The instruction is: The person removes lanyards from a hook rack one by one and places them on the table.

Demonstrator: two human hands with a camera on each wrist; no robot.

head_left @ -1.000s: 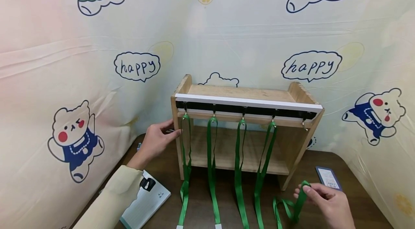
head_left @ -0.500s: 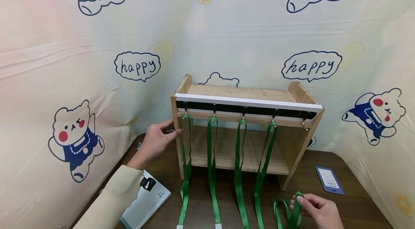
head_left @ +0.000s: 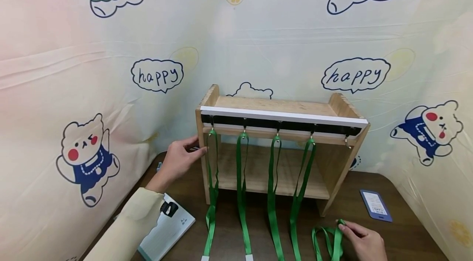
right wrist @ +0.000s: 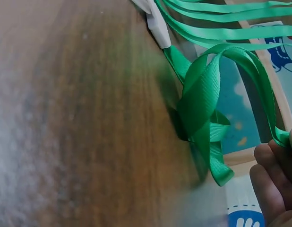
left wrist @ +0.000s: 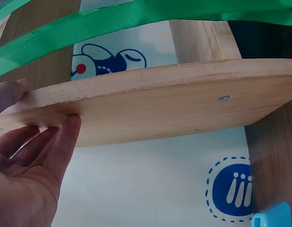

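Note:
A small wooden shelf (head_left: pixel 281 105) stands on the table, its front rail carrying a black strip (head_left: pixel 260 125) with several metal hooks. From these hooks hang several green lanyards (head_left: pixel 241 195); the rightmost hook (head_left: pixel 347 142) bears nothing. My left hand (head_left: pixel 179 161) holds the shelf's left side panel (left wrist: pixel 150 104), thumb at its front edge and fingers against the outer face. Low at the right, my right hand (head_left: pixel 365 241) pinches one end of a loose green lanyard (right wrist: pixel 200 94). The rest of that lanyard lies in folds, with a white fitting (right wrist: pixel 158 29) in the right wrist view.
A blue-framed card (head_left: pixel 375 205) lies to the right of the shelf. A notepad (head_left: pixel 168 232) with a black clip (head_left: pixel 169 209) lies under the left forearm. Beside the shelf's left panel is a light-blue object (left wrist: pixel 273 215). A printed cloth (head_left: pixel 236 39) encloses the table.
My right hand has moved down and left with the lanyard's end, lowering it toward the table and uncovering more of the card. My left hand keeps its place on the shelf.

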